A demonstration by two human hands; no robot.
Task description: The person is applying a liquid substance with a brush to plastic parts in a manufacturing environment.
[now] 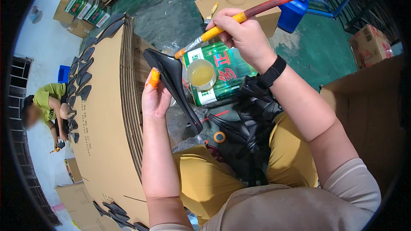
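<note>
Paintbrush (pixel 218 30) at Black Shoe Sole (pixel 172 72)

The left hand (pixel 156 98) grips the sole, raised between the cardboard stack's (pixel 102 115) right edge and the green tin's (pixel 234 86) left edge. The right hand (pixel 246 38) clasps the paintbrush, bristles by the sole's far end; contact is unclear. A cup (pixel 201 74) of yellowish liquid stands near the tin's left edge.
</note>
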